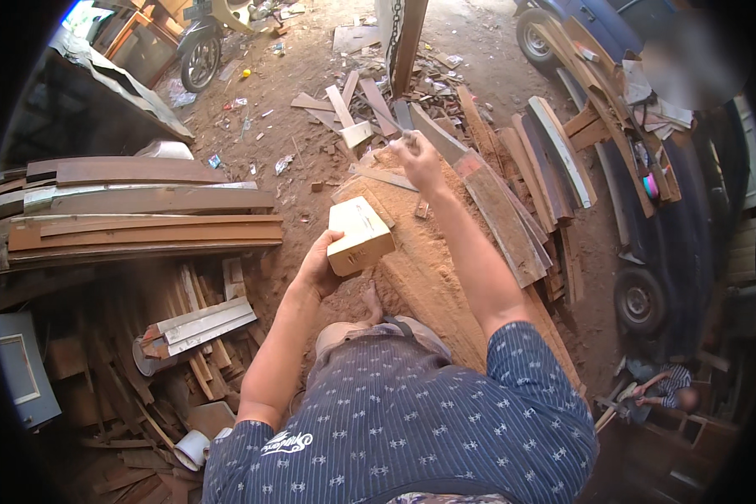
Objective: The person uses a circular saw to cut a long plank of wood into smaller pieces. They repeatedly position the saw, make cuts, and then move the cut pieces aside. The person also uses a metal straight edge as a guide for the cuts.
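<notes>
My left hand [321, 267] grips a pale rectangular wooden block [359, 234], held up in front of my chest. My right hand [419, 160] is stretched forward and pinches a small thin tool or pencil [400, 137] at its fingertips, above a sawdust-covered heap. Under both arms lies a rough reddish plank [433, 277] that runs away from me. A metal ruler or flat strip [386, 177] rests on the sawdust just left of my right hand.
Stacked long boards [143, 214] lie to the left, with offcuts and a tape roll [191, 448] below. More curved planks [529, 185] lean to the right against a blue vehicle [664, 235]. A motorbike [200, 50] stands at far left; another person [664, 386] sits at lower right.
</notes>
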`<state>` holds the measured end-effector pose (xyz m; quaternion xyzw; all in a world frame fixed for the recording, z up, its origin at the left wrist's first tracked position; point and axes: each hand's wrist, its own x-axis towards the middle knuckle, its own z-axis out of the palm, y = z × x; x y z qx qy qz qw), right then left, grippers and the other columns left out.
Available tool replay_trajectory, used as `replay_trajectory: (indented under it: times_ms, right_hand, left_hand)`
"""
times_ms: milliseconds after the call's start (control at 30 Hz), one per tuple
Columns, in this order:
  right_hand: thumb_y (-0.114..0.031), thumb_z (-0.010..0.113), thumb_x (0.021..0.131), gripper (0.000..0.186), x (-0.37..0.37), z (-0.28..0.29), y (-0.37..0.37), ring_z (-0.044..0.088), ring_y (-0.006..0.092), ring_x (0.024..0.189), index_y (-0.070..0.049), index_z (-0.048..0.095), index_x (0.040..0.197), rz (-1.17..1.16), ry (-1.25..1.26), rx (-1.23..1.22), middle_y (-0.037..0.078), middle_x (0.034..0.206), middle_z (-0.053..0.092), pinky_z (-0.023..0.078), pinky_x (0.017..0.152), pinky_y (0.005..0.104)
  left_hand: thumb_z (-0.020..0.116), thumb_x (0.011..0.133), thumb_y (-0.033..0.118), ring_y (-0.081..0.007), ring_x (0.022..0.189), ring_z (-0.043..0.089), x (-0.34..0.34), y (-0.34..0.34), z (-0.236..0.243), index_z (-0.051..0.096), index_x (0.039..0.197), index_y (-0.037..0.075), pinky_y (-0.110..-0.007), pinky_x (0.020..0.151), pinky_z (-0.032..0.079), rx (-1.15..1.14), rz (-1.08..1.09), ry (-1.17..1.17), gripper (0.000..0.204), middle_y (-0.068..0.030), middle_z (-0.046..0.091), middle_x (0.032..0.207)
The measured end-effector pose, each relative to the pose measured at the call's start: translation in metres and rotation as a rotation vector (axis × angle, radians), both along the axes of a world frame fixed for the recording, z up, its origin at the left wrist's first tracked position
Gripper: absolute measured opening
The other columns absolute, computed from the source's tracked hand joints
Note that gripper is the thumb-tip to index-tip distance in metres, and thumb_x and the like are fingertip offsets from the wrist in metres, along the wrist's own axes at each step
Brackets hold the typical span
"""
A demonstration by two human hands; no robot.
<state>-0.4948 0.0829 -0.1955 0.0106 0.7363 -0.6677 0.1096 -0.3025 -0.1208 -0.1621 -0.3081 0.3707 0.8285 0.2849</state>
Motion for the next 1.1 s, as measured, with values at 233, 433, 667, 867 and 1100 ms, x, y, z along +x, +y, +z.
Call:
replay_trajectory:
  times_ms: [233, 433, 667, 867, 1100]
  right_hand:
    - [-0.037, 0.062, 0.102, 0.056, 0.134, 0.022, 0.040, 0.056, 0.0329, 0.132, 0.005, 0.055, 0.139, 0.046, -0.613, -0.174, 0.024, 0.140, 0.059, 0.044, 0.115, 0.0461]
    - [-0.059, 0.054, 0.100, 0.080, 0.257, 0.011, 0.119, 0.058, 0.0349, 0.126, 0.006, 0.047, 0.146, 0.001, -0.705, -0.497, 0.024, 0.136, 0.060, 0.049, 0.103, 0.0501]
    - [-0.026, 0.079, 0.090, 0.058, 0.311, 0.028, 0.155, 0.068, 0.0277, 0.107, 0.008, 0.056, 0.132, -0.398, -0.548, -0.588, 0.022, 0.118, 0.068, 0.060, 0.092, 0.0424]
    - [-0.021, 0.075, 0.087, 0.053, 0.235, 0.041, 0.258, 0.068, 0.0307, 0.103, 0.011, 0.056, 0.126, -0.467, -0.286, -0.533, 0.025, 0.110, 0.066, 0.061, 0.090, 0.0359]
    - [-0.032, 0.088, 0.074, 0.091, 0.100, 0.002, 0.432, 0.038, 0.0441, 0.144, 0.005, 0.045, 0.144, -0.658, -0.145, -0.110, 0.033, 0.146, 0.047, 0.028, 0.120, 0.0646]
  left_hand:
    - [0.051, 0.101, 0.028, -0.0313, 0.115, 0.064, 0.009, 0.027, -0.036, 0.047, 0.141, -0.007, -0.044, 0.100, 0.052, -0.031, -0.007, 0.015, 0.054, -0.0195, 0.062, 0.131]
    - [0.054, 0.099, 0.018, -0.0269, 0.111, 0.066, 0.064, 0.097, -0.057, 0.051, 0.132, -0.010, -0.040, 0.097, 0.054, -0.227, -0.144, 0.249, 0.044, -0.0178, 0.065, 0.121]
    - [0.055, 0.104, 0.018, -0.0240, 0.111, 0.065, 0.074, 0.189, -0.034, 0.043, 0.142, -0.004, -0.038, 0.096, 0.054, -0.370, -0.182, 0.647, 0.046, -0.0153, 0.060, 0.130]
    - [0.059, 0.104, 0.038, -0.0317, 0.126, 0.060, 0.077, 0.146, 0.007, 0.035, 0.158, 0.007, -0.044, 0.102, 0.053, -0.835, -0.621, 0.647, 0.066, -0.0235, 0.055, 0.145]
    - [0.072, 0.091, 0.034, -0.0334, 0.113, 0.070, 0.163, -0.130, 0.127, 0.058, 0.141, 0.003, -0.045, 0.099, 0.053, -1.920, -1.027, 0.203, 0.061, -0.0178, 0.072, 0.124]
